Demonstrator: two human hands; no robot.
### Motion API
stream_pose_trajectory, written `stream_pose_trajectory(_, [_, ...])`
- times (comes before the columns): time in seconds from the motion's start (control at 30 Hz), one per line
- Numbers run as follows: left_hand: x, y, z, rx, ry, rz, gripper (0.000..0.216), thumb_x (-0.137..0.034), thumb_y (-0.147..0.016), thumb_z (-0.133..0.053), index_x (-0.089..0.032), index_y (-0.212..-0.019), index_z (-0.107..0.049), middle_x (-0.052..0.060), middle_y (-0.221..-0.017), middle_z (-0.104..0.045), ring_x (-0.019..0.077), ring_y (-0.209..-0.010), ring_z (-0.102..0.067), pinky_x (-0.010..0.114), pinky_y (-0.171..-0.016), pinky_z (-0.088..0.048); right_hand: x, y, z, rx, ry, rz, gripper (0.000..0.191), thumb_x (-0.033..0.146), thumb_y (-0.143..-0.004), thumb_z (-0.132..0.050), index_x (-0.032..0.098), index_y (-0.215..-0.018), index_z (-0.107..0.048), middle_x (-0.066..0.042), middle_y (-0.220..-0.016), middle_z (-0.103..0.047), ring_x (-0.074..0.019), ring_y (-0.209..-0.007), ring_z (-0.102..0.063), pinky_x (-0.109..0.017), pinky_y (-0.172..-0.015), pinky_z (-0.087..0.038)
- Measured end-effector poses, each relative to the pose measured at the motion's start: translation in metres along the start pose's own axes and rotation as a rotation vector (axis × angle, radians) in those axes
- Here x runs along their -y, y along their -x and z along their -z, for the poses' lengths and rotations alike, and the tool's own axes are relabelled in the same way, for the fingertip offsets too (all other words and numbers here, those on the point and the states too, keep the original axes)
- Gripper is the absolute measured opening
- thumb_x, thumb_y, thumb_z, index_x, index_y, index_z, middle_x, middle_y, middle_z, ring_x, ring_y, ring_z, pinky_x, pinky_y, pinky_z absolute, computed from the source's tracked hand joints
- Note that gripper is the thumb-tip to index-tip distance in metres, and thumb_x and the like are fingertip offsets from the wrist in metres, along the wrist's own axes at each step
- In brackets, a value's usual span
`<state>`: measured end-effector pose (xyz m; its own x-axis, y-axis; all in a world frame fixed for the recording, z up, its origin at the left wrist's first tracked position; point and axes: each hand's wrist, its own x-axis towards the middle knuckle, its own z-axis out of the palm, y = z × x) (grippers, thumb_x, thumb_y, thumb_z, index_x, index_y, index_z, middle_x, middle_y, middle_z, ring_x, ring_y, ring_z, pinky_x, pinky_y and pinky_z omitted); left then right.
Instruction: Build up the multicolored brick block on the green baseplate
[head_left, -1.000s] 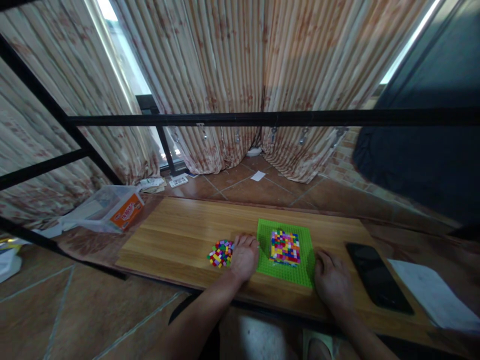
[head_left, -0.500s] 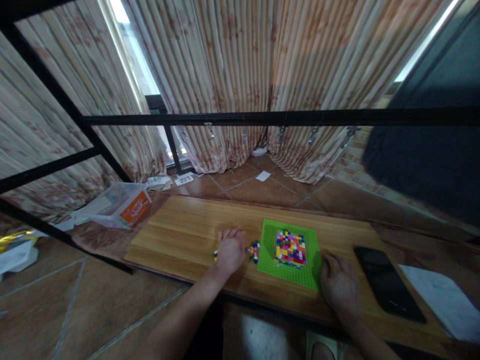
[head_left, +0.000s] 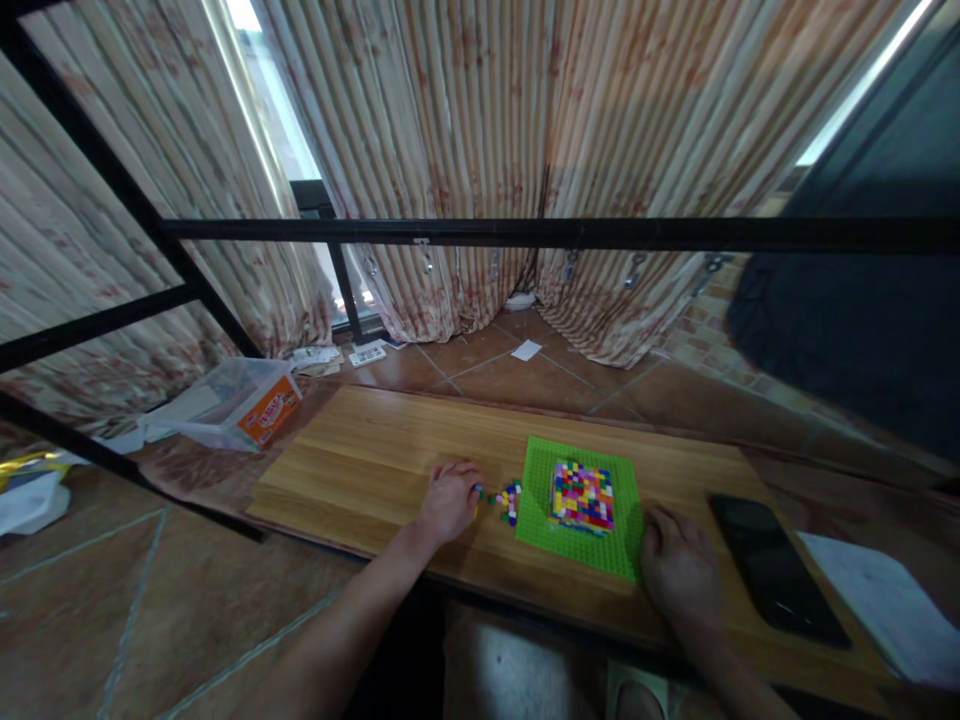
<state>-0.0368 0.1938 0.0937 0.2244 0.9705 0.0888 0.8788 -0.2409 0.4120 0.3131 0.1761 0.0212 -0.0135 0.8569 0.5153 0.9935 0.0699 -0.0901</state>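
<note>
My left hand (head_left: 451, 500) is low over the wooden board, its fingers curled together around a few small toy bricks (head_left: 478, 489); blue and yellow show at the fingertips. Just to its right lies a loose cluster of coloured bricks (head_left: 510, 499), by the left edge of a green studded baseplate (head_left: 536, 515). On that plate stands a low block built of many coloured bricks (head_left: 583, 495). My right hand (head_left: 681, 562) rests at the plate's right edge with curled fingers; whether anything is inside them is hidden.
A black phone (head_left: 776, 565) and a white paper sheet (head_left: 885, 595) lie to the right. Beyond the board's left end stands a clear plastic box (head_left: 240, 405) with an orange label. A black metal rail (head_left: 480, 233) crosses in front of patterned curtains (head_left: 465, 130).
My left hand has shifted slightly left. Bricks that showed on its left side are no longer there, and bricks now show at its right side. My right hand and the baseplate have stayed put.
</note>
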Motion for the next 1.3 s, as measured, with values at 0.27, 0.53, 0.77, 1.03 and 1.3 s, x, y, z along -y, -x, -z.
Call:
stream_pose_trajectory(0.27, [-0.009,-0.008,-0.002,-0.012,-0.124,-0.03,0.011,-0.018,-0.082,-0.052,-0.02,-0.088,-0.06,0.005,-0.097,-0.063,0.0207,-0.097,-0.052,0.036,-0.089,-0.034,0.0,-0.001,0.001,0.0,0.005,0.018,0.031,0.024,-0.088,-0.038,0.011,-0.104,-0.061,-0.013,-0.106,-0.061,-0.0244,-0.099,-0.053,-0.037,-0.089,-0.042])
stream_pose_trajectory(0.53, [-0.012,-0.011,-0.001,0.041,-0.173,-0.079,0.017,-0.014,-0.08,-0.05,-0.019,-0.092,-0.061,0.008,-0.095,-0.062,0.0229,-0.097,-0.05,0.038,-0.087,-0.034,-0.002,0.0,-0.002,0.02,0.0,0.008,0.031,0.025,-0.088,-0.037,0.011,-0.105,-0.06,-0.013,-0.105,-0.061,-0.025,-0.102,-0.053,-0.038,-0.088,-0.042])
stream_pose_trajectory(0.77, [-0.015,-0.012,-0.002,0.003,-0.207,-0.091,0.022,-0.013,-0.083,-0.044,-0.019,-0.093,-0.063,0.008,-0.098,-0.06,0.0231,-0.097,-0.048,0.039,-0.086,-0.034,0.0,-0.001,-0.001,0.013,0.001,-0.016,0.031,0.025,-0.088,-0.039,0.013,-0.106,-0.06,-0.013,-0.105,-0.061,-0.025,-0.098,-0.054,-0.039,-0.087,-0.043])
stream_pose_trajectory(1.03, [-0.019,-0.016,-0.011,-0.013,-0.143,-0.092,0.021,-0.012,-0.081,-0.046,-0.021,-0.081,-0.065,0.007,-0.088,-0.06,0.0219,-0.092,-0.049,0.038,-0.086,-0.034,0.001,0.0,0.001,0.013,-0.012,-0.005,0.029,0.022,-0.086,-0.041,0.013,-0.106,-0.06,-0.013,-0.108,-0.061,-0.0251,-0.103,-0.053,-0.038,-0.09,-0.042])
stream_pose_trajectory(1.3, [-0.028,-0.013,-0.008,0.007,-0.146,-0.121,0.023,-0.016,-0.083,-0.048,-0.025,-0.095,-0.065,0.005,-0.093,-0.064,0.023,-0.097,-0.05,0.047,-0.096,-0.027,0.002,0.0,0.001,0.012,-0.001,-0.005,0.03,0.022,-0.086,-0.041,0.011,-0.107,-0.06,-0.014,-0.108,-0.061,-0.0248,-0.101,-0.053,-0.038,-0.089,-0.043])
